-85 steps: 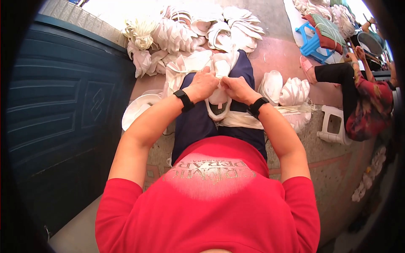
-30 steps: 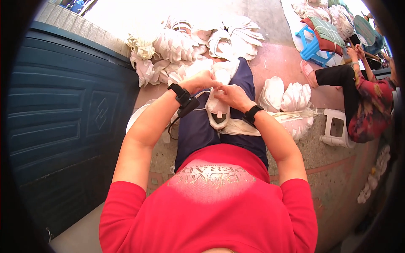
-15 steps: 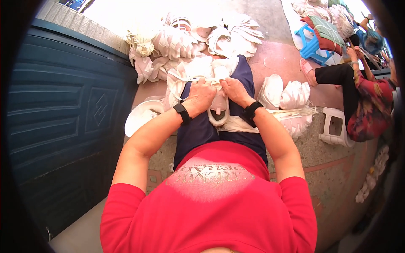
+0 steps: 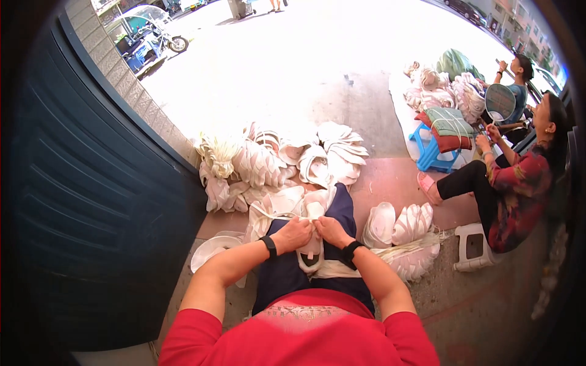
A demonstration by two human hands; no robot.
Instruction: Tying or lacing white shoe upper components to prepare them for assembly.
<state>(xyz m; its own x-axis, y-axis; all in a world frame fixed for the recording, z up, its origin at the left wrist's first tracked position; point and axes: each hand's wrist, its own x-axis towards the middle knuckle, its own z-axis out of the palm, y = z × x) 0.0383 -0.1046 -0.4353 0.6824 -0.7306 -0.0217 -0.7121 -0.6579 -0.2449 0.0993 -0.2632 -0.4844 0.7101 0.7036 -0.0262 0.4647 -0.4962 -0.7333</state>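
Observation:
A pale pink and white shoe upper (image 4: 311,247) lies between my thighs, its dark opening toward me. My left hand (image 4: 293,234) is closed at its left side, pinching a white shoelace (image 4: 276,216) that trails off to the left. Close beside it, my right hand (image 4: 333,233) is closed in a pinch over the upper's middle, also on the lace; the fingertips partly hide it. The pale tongue (image 4: 315,210) stands up just beyond my fingers. More pale uppers (image 4: 287,200) rest against my knees.
Bundles of uppers (image 4: 259,163) are heaped ahead, with smaller stacks (image 4: 414,224) and loose white laces (image 4: 406,247) at my right. A white round container (image 4: 215,249) sits left, near the dark blue door (image 4: 91,201). Right are a white stool (image 4: 473,247), blue stool (image 4: 436,149) and seated people (image 4: 525,177).
The view has tilted up, showing more of the bright street. My hands have come closer together over the shoe upper, both still closed. A co-worker at the right now shows more fully.

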